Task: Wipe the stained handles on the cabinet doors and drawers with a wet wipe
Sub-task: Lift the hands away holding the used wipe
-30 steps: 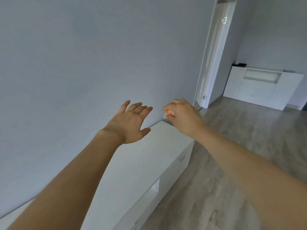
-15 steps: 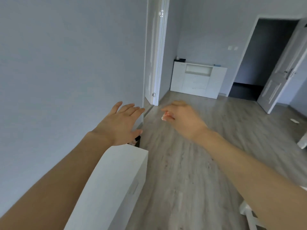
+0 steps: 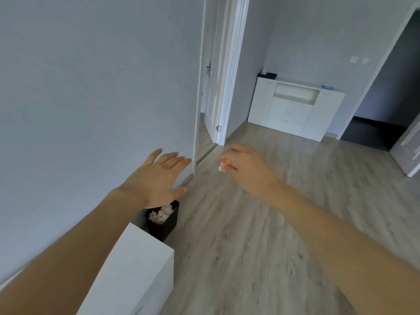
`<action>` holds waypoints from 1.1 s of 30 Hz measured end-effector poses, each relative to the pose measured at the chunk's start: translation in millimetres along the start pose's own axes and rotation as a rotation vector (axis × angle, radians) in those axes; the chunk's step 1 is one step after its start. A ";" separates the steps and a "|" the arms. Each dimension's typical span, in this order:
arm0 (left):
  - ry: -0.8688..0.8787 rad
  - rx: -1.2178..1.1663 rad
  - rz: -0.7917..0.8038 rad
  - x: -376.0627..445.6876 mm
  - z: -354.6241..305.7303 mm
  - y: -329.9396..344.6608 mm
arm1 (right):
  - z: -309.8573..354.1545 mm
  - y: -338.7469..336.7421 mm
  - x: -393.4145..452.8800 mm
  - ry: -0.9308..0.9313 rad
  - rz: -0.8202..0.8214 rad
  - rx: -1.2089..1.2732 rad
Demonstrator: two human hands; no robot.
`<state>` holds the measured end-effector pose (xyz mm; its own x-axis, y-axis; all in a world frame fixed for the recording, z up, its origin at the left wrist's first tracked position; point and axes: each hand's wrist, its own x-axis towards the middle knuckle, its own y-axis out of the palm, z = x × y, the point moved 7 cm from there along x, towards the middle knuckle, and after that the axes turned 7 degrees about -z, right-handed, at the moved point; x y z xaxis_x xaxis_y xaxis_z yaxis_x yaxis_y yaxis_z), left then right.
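Wood-look floor (image 3: 238,235) is seen everywhere; beyond the black bin (image 3: 164,226), a crumpled wet wipe (image 3: 223,165) is pinched by the right hand (image 3: 247,169). Probably soft, limp, best bunched. Left hand (image 3: 156,178) is kept splayed, empty.

Black bin (image 3: 164,226), pink-stained white wipe (image 3: 225,166)

a sparsely furnished room in a home
grey walls (image 3: 91,87), wood-look plank floor (image 3: 250,235), white panelled door (image 3: 212,87) ajar, white sideboard (image 3: 293,112) on the far wall, a low white cabinet (image 3: 136,269) beside a black bin (image 3: 164,226)
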<state>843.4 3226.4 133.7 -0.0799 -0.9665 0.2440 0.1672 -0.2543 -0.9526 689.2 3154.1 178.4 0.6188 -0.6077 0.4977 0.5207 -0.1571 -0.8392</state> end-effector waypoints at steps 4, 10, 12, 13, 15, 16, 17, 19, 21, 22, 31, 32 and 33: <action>-0.075 -0.013 0.041 59.1 22.6 40.6 | -43.4 50.5 62.4 -0.051 0.066 0.054; -0.224 -0.021 0.071 141.2 92.2 124.4 | -90.1 163.1 159.7 -0.166 0.186 0.068; -0.266 -0.051 0.133 162.1 115.1 158.8 | -101.9 201.4 187.4 -0.196 0.251 0.083; -0.292 -0.064 0.153 171.2 126.7 176.0 | -108.1 219.4 199.9 -0.210 0.286 0.087; -0.342 -0.076 0.192 187.5 149.1 205.5 | -121.8 253.6 225.6 -0.231 0.344 0.089; -0.362 -0.089 0.214 193.5 158.1 218.5 | -127.9 269.4 236.7 -0.229 0.367 0.098; -0.383 -0.105 0.232 198.0 166.3 231.8 | -133.1 285.7 246.4 -0.232 0.390 0.110; -0.439 -0.138 0.268 203.5 182.3 259.0 | -141.6 321.4 264.1 -0.254 0.442 0.127; -0.503 -0.163 0.337 205.1 197.5 290.0 | -151.1 365.5 279.7 -0.268 0.506 0.135; -0.527 -0.168 0.371 204.3 202.9 304.2 | -154.9 385.9 285.0 -0.280 0.535 0.137; -0.775 -0.218 0.537 203.7 247.3 462.7 | -179.6 605.4 311.6 -0.452 0.782 0.162; -0.786 -0.231 0.552 203.4 248.4 483.0 | -181.3 630.2 309.8 -0.468 0.787 0.169; -0.804 -0.234 0.564 202.1 249.0 501.9 | -181.6 654.9 305.1 -0.488 0.813 0.169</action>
<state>1155.8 2894.6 -249.8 0.6521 -0.7024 -0.2854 -0.2277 0.1777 -0.9574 1112.2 2724.5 -259.1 0.9845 -0.0842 -0.1541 -0.1216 0.3065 -0.9441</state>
